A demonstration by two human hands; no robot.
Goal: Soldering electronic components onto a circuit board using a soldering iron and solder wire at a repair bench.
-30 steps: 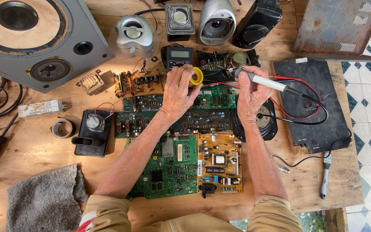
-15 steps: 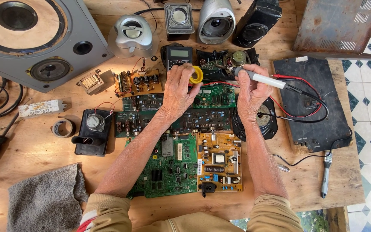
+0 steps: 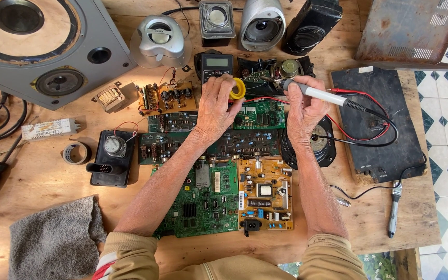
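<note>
Right hand (image 3: 303,106) holds soldering iron (image 3: 317,94), left hand (image 3: 219,106) yellow spool (image 3: 238,88)

Soft, even daylight is filling the frame, bright without harshness, and the table (image 3: 47,179) is showing only faint, short shadows lying close under the forearms and boards. Mild glare is sitting on the silver speaker housings (image 3: 263,21) at the top centre. Focus is holding sharp throughout, with slight wide-angle bending showing at the corners.

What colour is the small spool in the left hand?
Yellow: the spool shows best in the head view, at the left hand's fingertips.
</note>
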